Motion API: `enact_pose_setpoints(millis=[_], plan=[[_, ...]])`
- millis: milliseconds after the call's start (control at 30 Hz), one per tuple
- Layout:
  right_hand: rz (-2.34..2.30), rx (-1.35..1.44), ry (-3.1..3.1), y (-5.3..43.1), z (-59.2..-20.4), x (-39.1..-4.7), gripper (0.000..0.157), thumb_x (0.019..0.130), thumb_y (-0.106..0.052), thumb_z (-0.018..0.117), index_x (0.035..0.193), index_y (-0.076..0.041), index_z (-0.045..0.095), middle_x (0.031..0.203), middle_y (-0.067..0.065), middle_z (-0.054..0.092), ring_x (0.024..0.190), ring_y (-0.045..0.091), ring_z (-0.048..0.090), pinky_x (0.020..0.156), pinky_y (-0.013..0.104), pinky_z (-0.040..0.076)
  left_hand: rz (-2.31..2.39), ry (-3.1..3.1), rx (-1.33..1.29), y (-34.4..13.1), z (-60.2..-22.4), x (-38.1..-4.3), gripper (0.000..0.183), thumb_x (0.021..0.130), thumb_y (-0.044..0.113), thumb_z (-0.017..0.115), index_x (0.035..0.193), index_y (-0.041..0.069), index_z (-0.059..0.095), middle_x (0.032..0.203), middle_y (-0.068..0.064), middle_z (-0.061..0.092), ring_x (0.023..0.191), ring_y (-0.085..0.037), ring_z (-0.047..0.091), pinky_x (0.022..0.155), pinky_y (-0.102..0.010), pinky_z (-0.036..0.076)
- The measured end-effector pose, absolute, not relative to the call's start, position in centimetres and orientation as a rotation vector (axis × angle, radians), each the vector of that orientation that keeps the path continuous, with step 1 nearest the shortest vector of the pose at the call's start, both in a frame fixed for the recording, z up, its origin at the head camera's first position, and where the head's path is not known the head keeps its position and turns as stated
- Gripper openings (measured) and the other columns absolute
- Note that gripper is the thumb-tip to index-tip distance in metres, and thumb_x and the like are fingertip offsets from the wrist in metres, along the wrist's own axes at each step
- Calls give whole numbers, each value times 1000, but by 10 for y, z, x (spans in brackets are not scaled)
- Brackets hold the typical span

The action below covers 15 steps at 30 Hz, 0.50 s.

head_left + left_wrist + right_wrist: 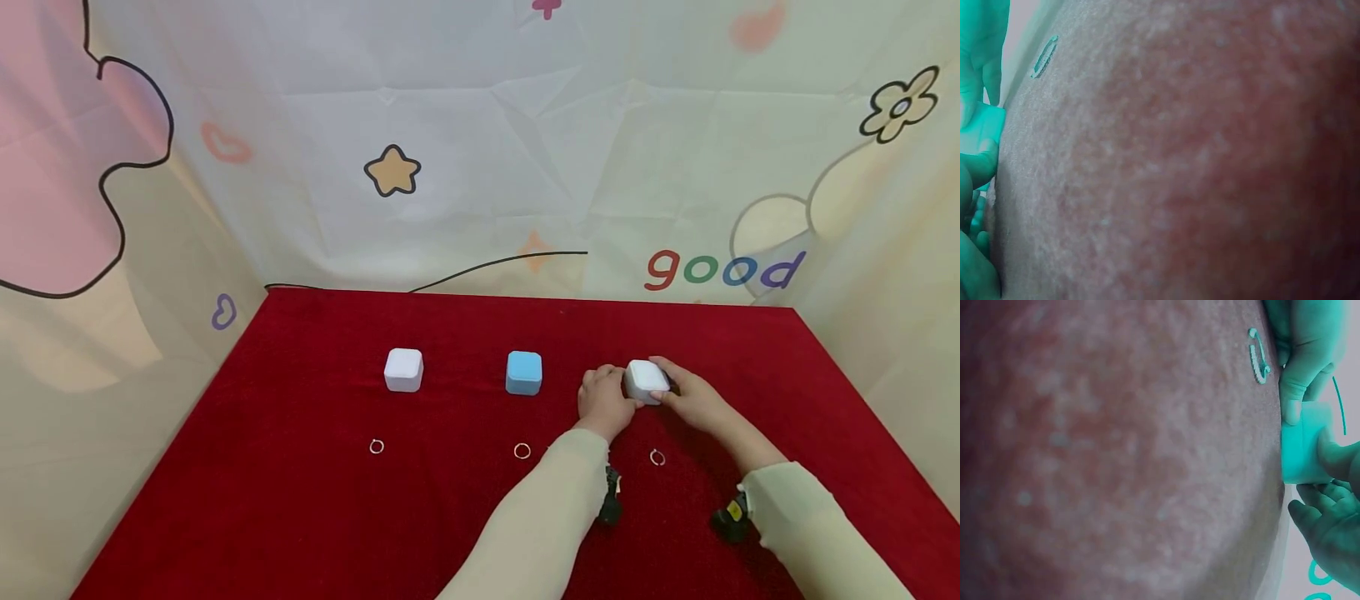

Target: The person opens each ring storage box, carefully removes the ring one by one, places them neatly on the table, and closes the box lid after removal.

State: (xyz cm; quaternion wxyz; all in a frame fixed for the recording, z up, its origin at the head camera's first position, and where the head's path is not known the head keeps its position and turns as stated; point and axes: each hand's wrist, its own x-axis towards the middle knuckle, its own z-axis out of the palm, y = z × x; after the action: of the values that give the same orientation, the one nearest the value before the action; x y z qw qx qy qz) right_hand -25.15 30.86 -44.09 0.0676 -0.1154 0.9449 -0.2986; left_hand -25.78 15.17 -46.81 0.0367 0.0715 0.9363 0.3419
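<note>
A small white jewelry box with rounded corners is between both hands at the right of the table. My left hand grips its left side, thumb at the lower front corner. From the right, my right hand holds it with the thumb on the front and a finger over the back. The right wrist view shows both thumbs on the face of the box, which looks closed. Nearer to me lies a small open-ended ring. In the left wrist view the left hand partly covers the box.
A light blue box stands left of my hands, and another white box farther left. Two more rings, one in the middle and one at left, lie before them on the red cloth. A printed curtain rises behind.
</note>
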Motion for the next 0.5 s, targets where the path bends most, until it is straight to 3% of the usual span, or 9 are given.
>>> enact_pose_setpoints(millis=[200,500], plan=[[-864,-346,2859,312,-437,-254,64,96,-10,68,147,14,40,137,42,54,115,51,60,99,64,51,959,2870,246,150,-462,-258,47,92,33,76,136,19,66,141,7,61,125,-13,52,107,-25,45],[-892,-386,2825,317,-435,-257,66,95,-13,70,147,15,41,141,42,51,126,56,55,103,65,49,947,2800,255,146,-454,-261,49,93,33,74,139,20,64,144,5,60,126,-13,52,106,-26,45]])
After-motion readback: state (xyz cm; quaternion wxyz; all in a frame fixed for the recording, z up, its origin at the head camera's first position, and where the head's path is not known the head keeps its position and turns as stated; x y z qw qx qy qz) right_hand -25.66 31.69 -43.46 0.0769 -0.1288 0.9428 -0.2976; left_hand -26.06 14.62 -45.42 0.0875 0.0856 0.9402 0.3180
